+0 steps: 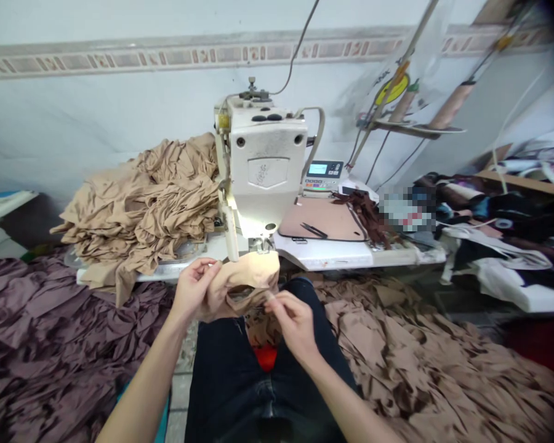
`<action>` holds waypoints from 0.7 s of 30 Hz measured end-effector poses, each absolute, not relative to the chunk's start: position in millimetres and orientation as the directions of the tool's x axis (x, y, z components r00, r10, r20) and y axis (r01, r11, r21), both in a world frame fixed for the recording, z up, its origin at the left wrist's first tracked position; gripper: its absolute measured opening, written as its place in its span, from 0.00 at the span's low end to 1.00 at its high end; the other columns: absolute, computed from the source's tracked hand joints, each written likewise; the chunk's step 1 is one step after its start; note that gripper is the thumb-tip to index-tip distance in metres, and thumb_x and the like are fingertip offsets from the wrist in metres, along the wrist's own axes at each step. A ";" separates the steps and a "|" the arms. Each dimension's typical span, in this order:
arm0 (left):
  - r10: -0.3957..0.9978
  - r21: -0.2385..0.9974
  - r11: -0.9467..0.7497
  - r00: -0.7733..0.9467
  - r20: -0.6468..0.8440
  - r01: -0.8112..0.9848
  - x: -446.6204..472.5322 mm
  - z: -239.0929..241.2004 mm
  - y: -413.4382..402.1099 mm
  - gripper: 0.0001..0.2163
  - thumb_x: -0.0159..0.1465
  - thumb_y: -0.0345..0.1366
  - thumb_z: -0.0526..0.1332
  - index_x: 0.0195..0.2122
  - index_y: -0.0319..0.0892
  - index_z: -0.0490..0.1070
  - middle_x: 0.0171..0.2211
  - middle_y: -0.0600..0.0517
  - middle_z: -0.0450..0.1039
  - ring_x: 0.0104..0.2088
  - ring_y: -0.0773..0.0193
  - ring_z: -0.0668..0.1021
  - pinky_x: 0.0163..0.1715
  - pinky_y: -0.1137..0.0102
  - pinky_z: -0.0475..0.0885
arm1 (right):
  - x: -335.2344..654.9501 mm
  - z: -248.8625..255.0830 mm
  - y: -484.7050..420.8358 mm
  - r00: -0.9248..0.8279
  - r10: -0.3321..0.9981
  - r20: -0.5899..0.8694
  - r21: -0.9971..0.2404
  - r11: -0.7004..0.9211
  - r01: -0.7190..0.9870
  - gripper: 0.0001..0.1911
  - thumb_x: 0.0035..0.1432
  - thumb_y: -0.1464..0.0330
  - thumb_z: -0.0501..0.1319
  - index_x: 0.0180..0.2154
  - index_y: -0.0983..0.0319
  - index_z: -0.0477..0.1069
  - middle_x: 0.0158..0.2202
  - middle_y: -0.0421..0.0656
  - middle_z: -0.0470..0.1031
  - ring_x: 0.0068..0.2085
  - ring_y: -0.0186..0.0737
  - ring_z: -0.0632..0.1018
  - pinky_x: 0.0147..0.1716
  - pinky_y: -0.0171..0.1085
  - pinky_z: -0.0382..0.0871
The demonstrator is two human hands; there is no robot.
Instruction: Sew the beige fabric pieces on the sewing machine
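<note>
A piece of beige fabric point(244, 277) is stretched between my hands in front of the sewing machine point(268, 166). Its upper edge lies by the lit needle area, under the machine's head. My left hand point(197, 284) pinches the fabric's left end, fingers closed. At the lower right corner, my right hand point(292, 317) is closed with thumb and forefinger on a small pale strip or edge of the fabric; I cannot make out which.
Left of the machine lies a heap of beige fabric point(152, 197). Black tweezers point(314, 230) rest on a pinkish mat point(323, 218) beside a control panel point(323, 171). Thread cones point(452, 106) stand at right. Purple cloth point(64, 344) and brown cloth point(425, 351) are piled on either side.
</note>
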State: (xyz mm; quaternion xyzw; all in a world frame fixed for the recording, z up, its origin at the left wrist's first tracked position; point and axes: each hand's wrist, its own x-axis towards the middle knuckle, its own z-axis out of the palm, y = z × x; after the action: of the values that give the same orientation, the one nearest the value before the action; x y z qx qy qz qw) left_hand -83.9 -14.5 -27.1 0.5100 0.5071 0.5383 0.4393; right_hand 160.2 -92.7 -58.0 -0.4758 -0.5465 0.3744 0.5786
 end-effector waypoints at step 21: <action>0.916 0.987 -0.101 0.398 0.043 0.125 -38.5 -40.5 -72.7 0.17 0.68 0.50 0.69 0.36 0.39 0.78 0.37 0.47 0.76 0.37 0.62 0.77 0.36 0.71 0.72 | 206.2 -37.1 -119.8 -0.401 0.898 -0.182 -0.982 -0.144 0.124 0.20 0.60 0.54 0.71 0.27 0.63 0.75 0.21 0.36 0.67 0.21 0.30 0.64 0.21 0.31 0.55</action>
State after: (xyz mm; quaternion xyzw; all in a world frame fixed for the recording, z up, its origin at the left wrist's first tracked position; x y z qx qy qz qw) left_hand -38.5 -72.7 -40.5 0.6430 0.4048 0.3701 0.5345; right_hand 206.2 -119.8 -37.1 -0.4461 -0.5723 0.6108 0.3168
